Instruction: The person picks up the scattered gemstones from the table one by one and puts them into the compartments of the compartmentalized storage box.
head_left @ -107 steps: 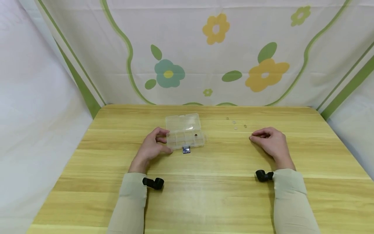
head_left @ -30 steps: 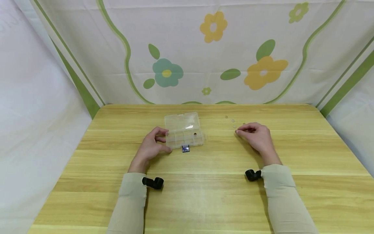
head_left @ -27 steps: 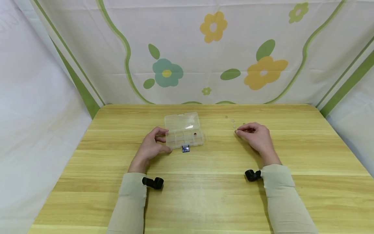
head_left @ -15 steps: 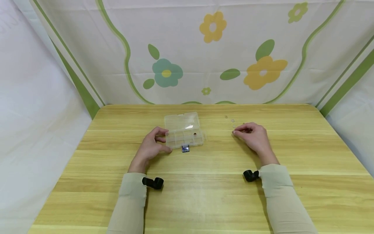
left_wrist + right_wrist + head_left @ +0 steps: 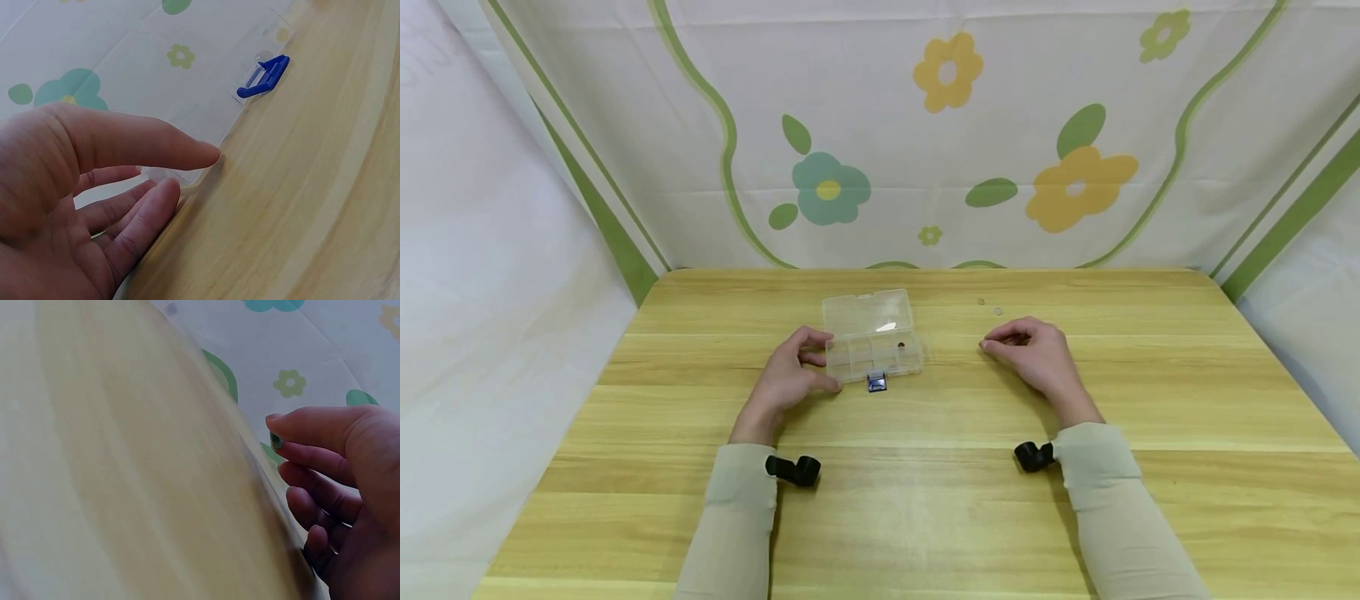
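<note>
A clear plastic compartment box point(image 5: 863, 360) lies on the table with its lid point(image 5: 867, 313) raised at the back. A blue latch point(image 5: 876, 382) sticks out at its front, and a small dark piece point(image 5: 901, 345) shows in a right-hand compartment. My left hand point(image 5: 786, 375) grips the box's left end, thumb at the front corner, fingers along the side. To the right of the box, my right hand point(image 5: 1033, 354) pinches a tiny dark green piece point(image 5: 275, 441) between thumb and index finger. Its exact kind is too small to tell.
Two tiny round pieces, one farther back point(image 5: 981, 302) and one nearer point(image 5: 997, 311), lie on the wooden table point(image 5: 910, 517) beyond my right hand. A flower-printed cloth point(image 5: 895, 125) hangs behind the table's back edge.
My right hand has moved left toward the box with the pinched piece. Two of the loose pieces seen earlier are out of sight by my hand. The left hand and box stay put.
</note>
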Demonstrator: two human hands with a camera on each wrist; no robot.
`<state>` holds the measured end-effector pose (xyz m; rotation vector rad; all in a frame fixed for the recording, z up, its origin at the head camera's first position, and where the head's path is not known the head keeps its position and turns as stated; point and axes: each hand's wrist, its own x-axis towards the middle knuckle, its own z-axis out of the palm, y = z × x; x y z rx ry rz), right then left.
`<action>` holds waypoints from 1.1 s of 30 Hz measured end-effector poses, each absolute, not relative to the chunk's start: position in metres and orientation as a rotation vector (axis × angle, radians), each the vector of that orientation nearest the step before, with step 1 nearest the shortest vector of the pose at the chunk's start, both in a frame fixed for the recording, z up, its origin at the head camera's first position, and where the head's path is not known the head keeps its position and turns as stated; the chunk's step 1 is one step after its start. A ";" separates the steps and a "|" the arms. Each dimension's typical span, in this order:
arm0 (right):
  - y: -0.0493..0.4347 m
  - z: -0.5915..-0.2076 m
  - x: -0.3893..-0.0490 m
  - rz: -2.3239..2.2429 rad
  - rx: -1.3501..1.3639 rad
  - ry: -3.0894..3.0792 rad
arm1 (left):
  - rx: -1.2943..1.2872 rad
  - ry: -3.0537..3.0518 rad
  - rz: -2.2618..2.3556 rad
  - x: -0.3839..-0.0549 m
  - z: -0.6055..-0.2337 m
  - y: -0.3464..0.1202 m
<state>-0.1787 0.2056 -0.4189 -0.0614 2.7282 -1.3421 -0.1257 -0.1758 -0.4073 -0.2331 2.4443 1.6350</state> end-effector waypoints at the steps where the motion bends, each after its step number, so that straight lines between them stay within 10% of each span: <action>1: 0.204 -0.419 -0.179 -1.339 -0.067 2.729 | -0.233 2.444 1.636 -0.126 -0.407 -0.176; 33: 0.183 -0.422 -0.177 -1.367 -0.137 2.688 | -0.226 2.461 1.631 -0.124 -0.407 -0.176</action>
